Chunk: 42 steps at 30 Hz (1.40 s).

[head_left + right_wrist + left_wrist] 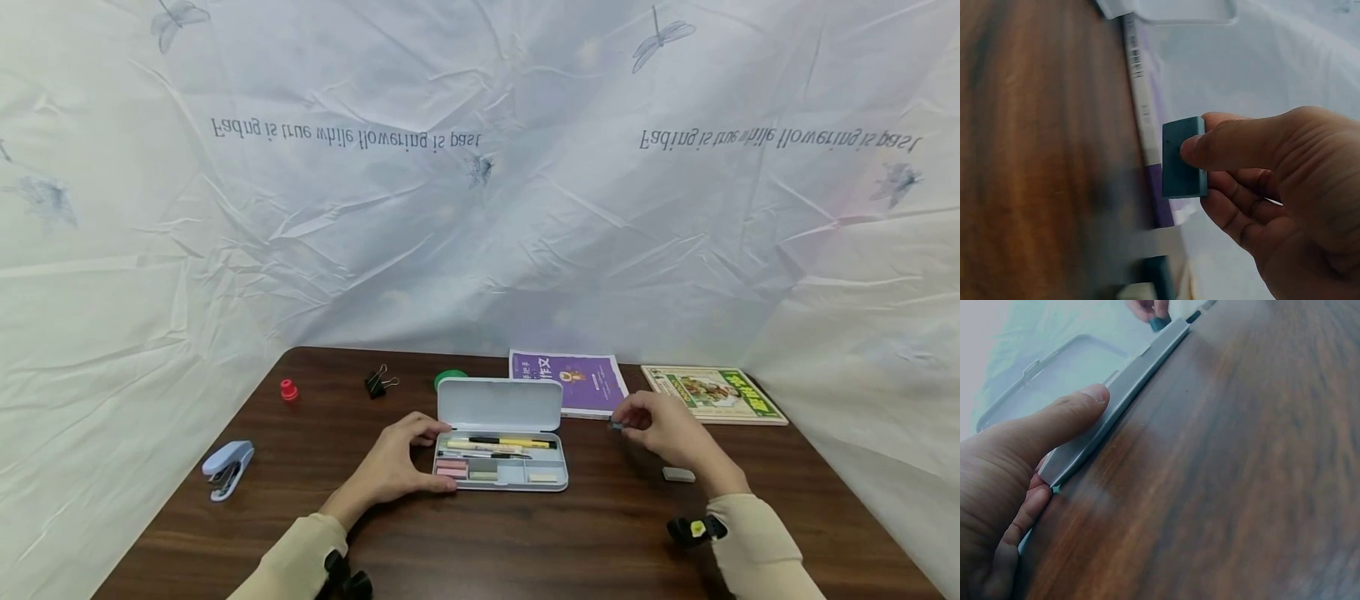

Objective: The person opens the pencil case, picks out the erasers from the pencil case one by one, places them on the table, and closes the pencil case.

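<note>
An open grey pencil case (551, 482) lies mid-table with its lid (500, 404) raised; pens and small erasers lie inside. My left hand (429, 458) grips the case's left end, thumb (1079, 409) on its rim (1129, 381) and fingers underneath. To the right of the case, just above the table, my right hand (626, 423) pinches a small blue-grey eraser (1179, 159) between thumb and fingers. The eraser (617, 426) hangs in front of the purple book's near edge.
A purple book (567, 383) and a green book (712, 393) lie at the back right. A grey eraser (678, 474) rests near my right wrist. At the left are a blue stapler (228, 468), a red cap (288, 389), a binder clip (378, 382) and a green roll (450, 377).
</note>
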Available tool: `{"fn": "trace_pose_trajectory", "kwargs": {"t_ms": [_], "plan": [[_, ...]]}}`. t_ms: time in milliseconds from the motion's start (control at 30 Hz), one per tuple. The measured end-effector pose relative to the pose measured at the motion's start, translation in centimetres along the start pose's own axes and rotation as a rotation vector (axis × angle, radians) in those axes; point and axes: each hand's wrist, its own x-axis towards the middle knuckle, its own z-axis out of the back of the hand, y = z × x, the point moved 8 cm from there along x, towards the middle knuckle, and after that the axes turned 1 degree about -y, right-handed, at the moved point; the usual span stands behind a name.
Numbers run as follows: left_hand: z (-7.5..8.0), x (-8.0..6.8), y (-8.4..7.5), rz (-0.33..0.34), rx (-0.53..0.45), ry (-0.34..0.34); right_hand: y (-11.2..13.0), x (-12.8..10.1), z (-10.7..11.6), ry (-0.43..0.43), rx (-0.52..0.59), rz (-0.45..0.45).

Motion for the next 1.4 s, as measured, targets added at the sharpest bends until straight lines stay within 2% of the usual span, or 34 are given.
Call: {"fn": "trace_pose_trajectory", "kwargs": {"t_ms": [233,467,600,800,967,1067,1233,1400], "plan": [[0.0,0.0,-0.1,0.001,0.002,-0.001,-1.0,-0.4,-2.4,0.165,0.052,-0.043],[-0.1,0.0,0.0,0.011,0.001,0.006,-0.7,-0.5,-2.7,0.22,0.056,-0.057],[-0.1,-0.1,0.0,0.01,-0.004,0.007,-0.3,-0.2,-1.8,0.175,0.064,-0.053],[0.1,0.0,-0.2,-0.003,-0.002,-0.002,2.1,0.6,0.3,0.025,0.099,0.0],[0.1,0.1,-0.2,-0.002,-0.001,-0.001,5.0,0.8,0.5,-0.004,0.167,0.07],[0.1,0.0,-0.1,0.002,0.002,0.001,6.6,1.0,-0.1,0.026,0.215,0.097],[0.1,0.1,-0.1,0.008,0.002,0.003,8.6,1.1,-2.3,0.127,0.296,0.154],[0.0,0.1,0.0,0.007,0.002,0.002,10.0,0.8,-4.8,0.246,0.274,0.21]]}}
